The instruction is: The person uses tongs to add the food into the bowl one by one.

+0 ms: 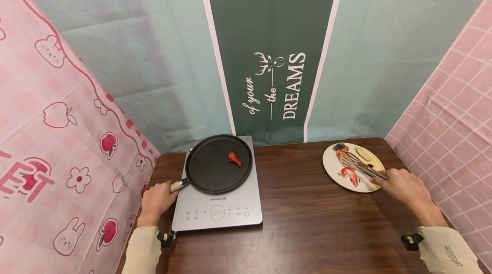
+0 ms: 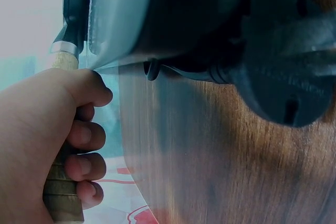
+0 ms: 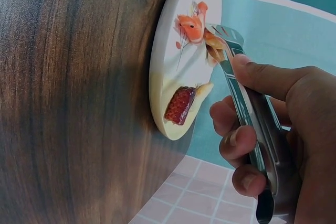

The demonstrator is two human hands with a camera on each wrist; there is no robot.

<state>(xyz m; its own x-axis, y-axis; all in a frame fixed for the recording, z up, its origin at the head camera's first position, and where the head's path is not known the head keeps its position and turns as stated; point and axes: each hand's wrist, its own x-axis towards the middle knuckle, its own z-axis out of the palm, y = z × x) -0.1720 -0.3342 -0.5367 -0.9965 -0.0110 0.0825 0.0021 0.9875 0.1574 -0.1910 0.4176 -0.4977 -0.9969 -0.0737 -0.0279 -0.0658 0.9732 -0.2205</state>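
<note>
My left hand [image 1: 158, 199] grips the wooden handle [image 2: 65, 198] of a flat black frying pan [image 1: 209, 171] on an induction cooker [image 1: 240, 216]. One reddish-brown drumstick [image 1: 233, 158] lies in the pan, right of its middle. In my right hand [image 1: 405, 186] are metal tongs [image 3: 252, 114], their tips over a white plate [image 1: 329, 167]. A tan-orange food piece [image 3: 214, 48] shows at the tips; whether they pinch it I cannot tell. A dark red scored piece [image 3: 180, 106] lies on the plate near an orange-red fish design [image 3: 192, 27].
The brown wooden table [image 1: 292, 205] stretches between cooker and plate. A green curtain [image 1: 265, 17] hangs behind it, with a pink patterned cloth [image 1: 57, 137] at left and pink tile-print cloth [image 1: 453, 107] at right. In the left wrist view, a dark plug-like object [image 2: 286, 93] is near the cooker.
</note>
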